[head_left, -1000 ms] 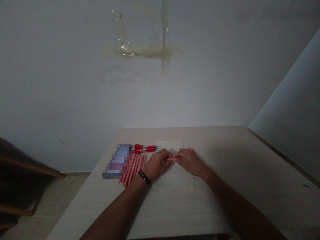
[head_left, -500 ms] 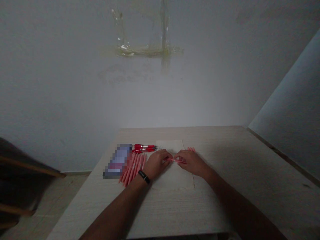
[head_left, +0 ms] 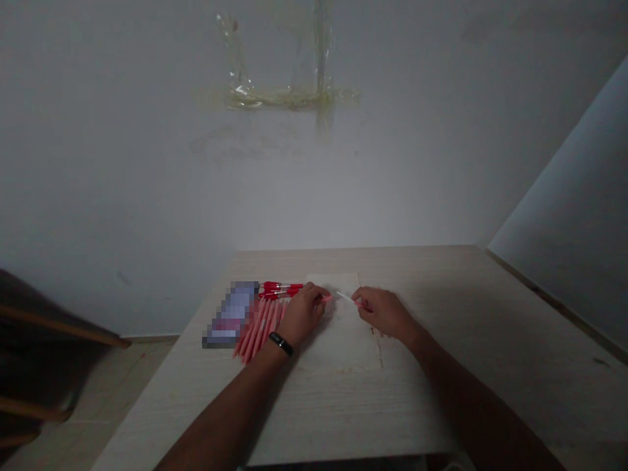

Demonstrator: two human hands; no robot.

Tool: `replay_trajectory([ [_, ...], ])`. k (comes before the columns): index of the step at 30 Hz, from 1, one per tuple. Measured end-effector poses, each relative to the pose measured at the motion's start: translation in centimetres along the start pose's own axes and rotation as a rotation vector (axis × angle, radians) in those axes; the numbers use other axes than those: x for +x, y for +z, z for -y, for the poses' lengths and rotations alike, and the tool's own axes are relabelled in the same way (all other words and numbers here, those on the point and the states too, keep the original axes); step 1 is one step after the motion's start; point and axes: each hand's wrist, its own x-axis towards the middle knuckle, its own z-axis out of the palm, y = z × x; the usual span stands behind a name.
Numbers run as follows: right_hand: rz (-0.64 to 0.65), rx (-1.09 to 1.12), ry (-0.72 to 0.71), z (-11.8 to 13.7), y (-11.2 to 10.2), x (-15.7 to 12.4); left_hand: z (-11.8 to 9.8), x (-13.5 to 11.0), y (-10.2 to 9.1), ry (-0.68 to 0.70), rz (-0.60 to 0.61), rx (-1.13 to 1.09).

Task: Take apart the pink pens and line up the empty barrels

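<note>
Hands, head view: the left hand (head_left: 303,315) and right hand (head_left: 385,313) pinch opposite ends of a slender pink-and-white pen part (head_left: 343,297), held just above a pale sheet (head_left: 343,347) on the worktop (head_left: 441,392). Beside the left hand lie a row of pink pen barrels (head_left: 258,330) and, beyond them, red pens (head_left: 279,288), next to a pixel-blurred package (head_left: 230,314). A black wristband (head_left: 281,343) circles the left wrist.

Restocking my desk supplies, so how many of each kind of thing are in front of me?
Pink pen barrels: about 6
Red pen tips: at least 2
Thin pink rod: 1
Blurred packet: 1
Paper sheet: 1
Total: about 11
</note>
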Motion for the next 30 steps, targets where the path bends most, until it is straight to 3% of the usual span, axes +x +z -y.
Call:
replay_trajectory([
  [5,-0.014,0.093,0.107,-0.09,0.16,-0.25,0.36,0.12,0.21,-0.137,-0.029,-0.085],
  [14,-0.023,0.092,0.073,0.16,0.12,-0.06,0.12,0.05,0.21,-0.245,0.03,-0.139],
  [21,-0.002,0.085,0.078,0.32,0.25,-0.17,0.35,-0.28,0.65,-0.252,0.118,-0.113],
  [30,0.021,0.06,0.067,0.01,0.65,0.17,0.48,-0.32,0.78,-0.199,0.124,-0.066],
])
